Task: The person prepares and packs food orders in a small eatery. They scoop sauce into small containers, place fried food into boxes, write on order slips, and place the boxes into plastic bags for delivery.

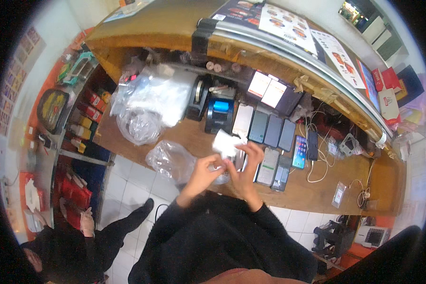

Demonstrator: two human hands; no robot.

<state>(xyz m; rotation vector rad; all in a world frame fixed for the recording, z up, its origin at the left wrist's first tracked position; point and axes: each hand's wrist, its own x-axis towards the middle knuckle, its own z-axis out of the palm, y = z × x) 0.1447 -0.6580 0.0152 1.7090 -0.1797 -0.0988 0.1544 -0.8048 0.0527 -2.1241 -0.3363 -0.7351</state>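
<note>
My left hand point(202, 174) and my right hand point(246, 170) meet over the counter's front edge, thumbs close together. A blurred white paper slip point(224, 143) stands up just beyond the fingertips, and my right fingers touch its side. Under my left hand, a clear plastic bag point(170, 161) bulges out to the left over the edge. Thumb and forefinger of that hand pinch together at the bag's gathered plastic; the exact grip is blurred. Just behind the paper sits a black receipt printer point(219, 115) with a blue part on top.
Several phones point(272, 129) lie in rows on the wooden counter point(316, 191), with white charging cables point(317, 163) to their right. A tape dispenser point(197, 99) and stacked plastic bags point(159, 92) stand left. A co-worker's gloved hand point(87, 222) is by a shelf at the lower left.
</note>
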